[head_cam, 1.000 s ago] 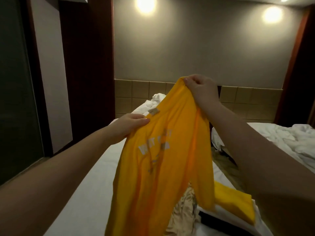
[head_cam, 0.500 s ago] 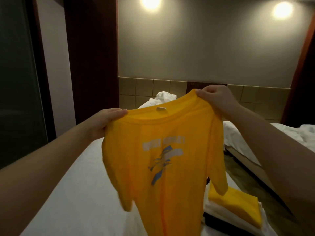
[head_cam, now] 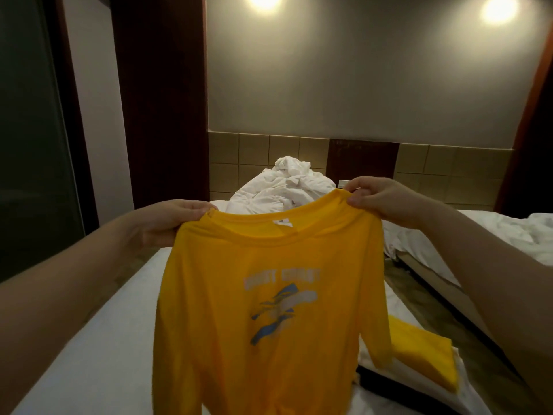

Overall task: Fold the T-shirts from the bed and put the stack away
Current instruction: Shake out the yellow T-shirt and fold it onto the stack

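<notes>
Yellow T-shirt (head_cam: 269, 324) hangs in the air above the bed (head_cam: 89, 354), stretched wide by its two shoulders, printed side toward me.

Left hand (head_cam: 167, 223): grips the shoulder on its side, fingers (head_cam: 197, 206) curled and clamped on the cloth.

Right hand (head_cam: 380, 199): pinches the other shoulder a little higher, thumb and fingers closed on the fabric.

Collar sags between the two hands; a white label (head_cam: 282, 222) shows inside the neck. Print (head_cam: 281, 307): a pale line of lettering over a blue and white figure; I cannot read the letters. The sleeve on the right side droops free. The hem runs out of the bottom of the view, so I cannot tell whether it touches the mattress.

Stack (head_cam: 419, 354) of folded shirts lies on the bed at lower right, partly behind the hanging sleeve: a yellow one on top, white under it, a dark layer at the bottom.

Crumpled white bedding (head_cam: 284, 187) is heaped at the head of the bed, beyond the collar. Second bed (head_cam: 508, 232) with rumpled white sheets stands to the right, across a strip of floor (head_cam: 401, 272). Two lamps (head_cam: 263, 0) glow on the grey wall above a tiled panel (head_cam: 254, 151).
</notes>
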